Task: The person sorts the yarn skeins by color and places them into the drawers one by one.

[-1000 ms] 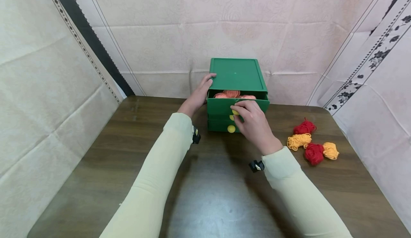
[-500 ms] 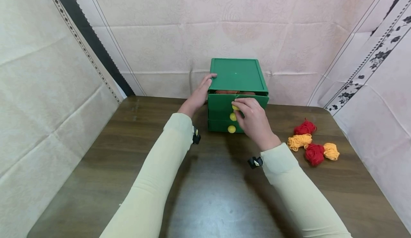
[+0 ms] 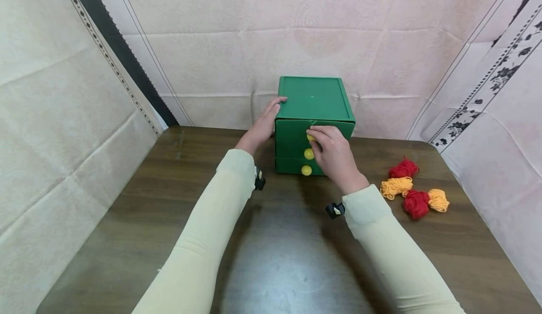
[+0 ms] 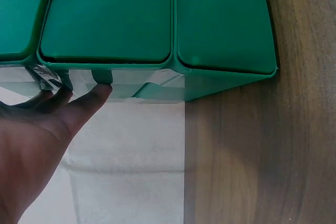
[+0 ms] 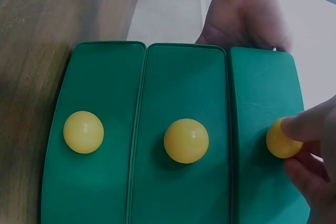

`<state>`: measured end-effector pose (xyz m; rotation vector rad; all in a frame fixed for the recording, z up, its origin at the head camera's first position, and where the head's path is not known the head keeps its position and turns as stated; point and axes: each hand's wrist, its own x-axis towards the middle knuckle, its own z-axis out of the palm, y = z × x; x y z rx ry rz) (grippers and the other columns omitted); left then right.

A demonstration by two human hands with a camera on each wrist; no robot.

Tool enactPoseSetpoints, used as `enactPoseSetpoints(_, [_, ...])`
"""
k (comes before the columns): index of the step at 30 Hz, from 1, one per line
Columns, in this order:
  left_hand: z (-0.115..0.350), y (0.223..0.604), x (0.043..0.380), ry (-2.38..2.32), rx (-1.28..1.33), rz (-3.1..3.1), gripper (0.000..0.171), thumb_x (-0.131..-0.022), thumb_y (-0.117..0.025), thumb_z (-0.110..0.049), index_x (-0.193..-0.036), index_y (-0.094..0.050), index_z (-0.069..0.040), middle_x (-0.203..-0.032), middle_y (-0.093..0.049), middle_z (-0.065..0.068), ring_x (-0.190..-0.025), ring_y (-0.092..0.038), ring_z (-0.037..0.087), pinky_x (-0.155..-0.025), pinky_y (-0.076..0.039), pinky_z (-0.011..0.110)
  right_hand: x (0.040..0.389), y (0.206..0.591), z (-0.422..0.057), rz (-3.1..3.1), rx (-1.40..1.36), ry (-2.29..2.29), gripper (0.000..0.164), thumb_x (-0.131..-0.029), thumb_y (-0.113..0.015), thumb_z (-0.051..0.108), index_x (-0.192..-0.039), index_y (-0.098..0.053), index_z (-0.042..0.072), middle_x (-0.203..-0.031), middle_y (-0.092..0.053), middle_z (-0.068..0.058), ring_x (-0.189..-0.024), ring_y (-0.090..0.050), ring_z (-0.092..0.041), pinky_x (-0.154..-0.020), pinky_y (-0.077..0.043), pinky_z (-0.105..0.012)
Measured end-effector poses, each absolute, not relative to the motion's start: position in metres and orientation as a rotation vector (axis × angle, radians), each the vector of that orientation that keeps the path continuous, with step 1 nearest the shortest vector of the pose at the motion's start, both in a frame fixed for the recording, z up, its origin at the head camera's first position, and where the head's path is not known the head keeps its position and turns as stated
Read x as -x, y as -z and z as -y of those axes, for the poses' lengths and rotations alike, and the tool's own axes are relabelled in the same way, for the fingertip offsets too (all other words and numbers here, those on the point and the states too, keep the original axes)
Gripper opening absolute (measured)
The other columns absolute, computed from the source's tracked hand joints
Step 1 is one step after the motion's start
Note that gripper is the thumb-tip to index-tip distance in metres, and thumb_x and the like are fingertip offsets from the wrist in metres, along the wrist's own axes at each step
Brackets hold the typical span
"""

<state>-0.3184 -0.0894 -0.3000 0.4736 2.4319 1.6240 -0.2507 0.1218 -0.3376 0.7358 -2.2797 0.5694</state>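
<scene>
A green three-drawer box (image 3: 315, 97) stands at the back of the table, each drawer front bearing a round yellow knob. My right hand (image 3: 336, 156) pinches the top knob (image 5: 282, 139) between thumb and fingers. The top drawer (image 5: 262, 87) looks pushed in or nearly so, and its contents are hidden. Against the box's left side rests my left hand (image 3: 264, 121); in the left wrist view its extended fingers (image 4: 86, 106) touch the taped side wall. The middle knob (image 5: 186, 140) and bottom knob (image 5: 83, 132) are untouched.
To the right on the brown wooden table (image 3: 271, 257) lie red yarn bundles (image 3: 417, 205) and yellow yarn bundles (image 3: 396, 187), grouped together. A pale cloth (image 3: 313, 31) hangs behind the box, with more cloth on both sides.
My right hand has pushed the top drawer inward by its knob, and the pink yarn inside has gone out of sight. My left hand has stayed on the box's side.
</scene>
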Motion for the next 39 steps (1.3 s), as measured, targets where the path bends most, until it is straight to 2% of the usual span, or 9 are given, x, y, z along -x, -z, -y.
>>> enactPoseSetpoints(5, [0.088, 0.301, 0.32, -1.64, -0.477, -2.406, 0.045, -0.107, -0.014, -0.04, -0.15, -0.024, -0.035, -0.162, -0.014, -0.001, -0.149, -0.015, 0.022, -0.118, -0.017, 0.052, 0.254, 0.338, -0.121, 2.285, -0.721, -0.571, 0.027, -0.086, -0.07, 0.002, -0.113, -0.07, 0.0, -0.117, -0.068, -0.015, -0.111, -0.06, -0.031, -0.096, -0.05, -0.043])
enactPoseSetpoints(12, [0.088, 0.324, 0.343, -1.687, -0.473, -2.4, 0.041, -0.105, -0.016, -0.05, -0.144, -0.027, -0.049, -0.161, -0.015, -0.006, -0.148, -0.016, 0.02, -0.117, -0.016, 0.053, 0.255, 0.337, -0.121, 2.286, -0.707, -0.585, 0.026, -0.087, -0.069, 0.003, -0.114, -0.07, 0.001, -0.118, -0.068, -0.014, -0.111, -0.059, -0.03, -0.096, -0.05, -0.042])
enactPoseSetpoints(16, [0.088, 0.329, 0.345, -1.706, -0.483, -2.41, 0.039, -0.104, -0.017, -0.053, -0.141, -0.029, -0.053, -0.161, -0.016, -0.006, -0.148, -0.017, 0.021, -0.117, -0.016, 0.055, 0.256, 0.338, -0.12, 2.296, -0.696, -0.605, 0.026, -0.088, -0.069, 0.003, -0.113, -0.07, 0.001, -0.117, -0.067, -0.014, -0.111, -0.059, -0.031, -0.096, -0.049, -0.043])
enactPoseSetpoints(19, [0.088, 0.329, 0.345, -1.732, -0.488, -2.395, 0.039, -0.104, -0.02, -0.052, -0.142, -0.029, -0.051, -0.161, -0.016, -0.005, -0.148, -0.017, 0.022, -0.116, -0.017, 0.056, 0.256, 0.339, -0.12, 2.302, -0.687, -0.617, 0.025, -0.088, -0.069, 0.004, -0.113, -0.07, 0.002, -0.117, -0.066, -0.014, -0.11, -0.058, -0.031, -0.096, -0.049, -0.044])
enactPoseSetpoints(25, [0.087, 0.324, 0.338, -1.814, -0.499, -2.277, 0.045, -0.102, -0.035, -0.051, -0.145, -0.026, -0.045, -0.162, -0.01, -0.003, -0.144, -0.025, 0.028, -0.11, -0.03, 0.058, 0.259, 0.341, -0.12, 2.266, -0.682, -0.638, 0.024, -0.086, -0.071, 0.003, -0.11, -0.071, 0.003, -0.112, -0.064, -0.014, -0.106, -0.058, -0.029, -0.093, -0.051, -0.042])
enactPoseSetpoints(27, [0.086, 0.324, 0.338, -1.829, -0.493, -2.255, 0.047, -0.1, -0.039, -0.052, -0.145, -0.026, -0.046, -0.162, -0.01, -0.003, -0.142, -0.029, 0.029, -0.108, -0.033, 0.058, 0.259, 0.342, -0.121, 2.255, -0.682, -0.654, 0.023, -0.086, -0.071, 0.003, -0.109, -0.072, 0.003, -0.111, -0.063, -0.014, -0.104, -0.057, -0.029, -0.092, -0.052, -0.042])
enactPoseSetpoints(35, [0.087, 0.307, 0.325, -1.745, -0.468, -2.286, 0.05, -0.102, -0.038, -0.044, -0.15, -0.022, -0.038, -0.164, -0.006, 0.001, -0.146, -0.022, 0.03, -0.111, -0.03, 0.055, 0.257, 0.344, -0.121, 2.242, -0.665, -0.692, 0.021, -0.086, -0.071, 0.004, -0.107, -0.072, 0.005, -0.11, -0.061, -0.013, -0.104, -0.057, -0.027, -0.091, -0.052, -0.04])
enactPoseSetpoints(39, [0.087, 0.316, 0.334, -1.729, -0.456, -2.322, 0.048, -0.101, -0.038, -0.049, -0.146, -0.023, -0.045, -0.163, -0.008, -0.001, -0.144, -0.025, 0.028, -0.111, -0.031, 0.055, 0.255, 0.345, -0.121, 2.251, -0.661, -0.7, 0.022, -0.085, -0.072, 0.002, -0.107, -0.071, 0.005, -0.113, -0.061, -0.013, -0.106, -0.058, -0.027, -0.093, -0.052, -0.04])
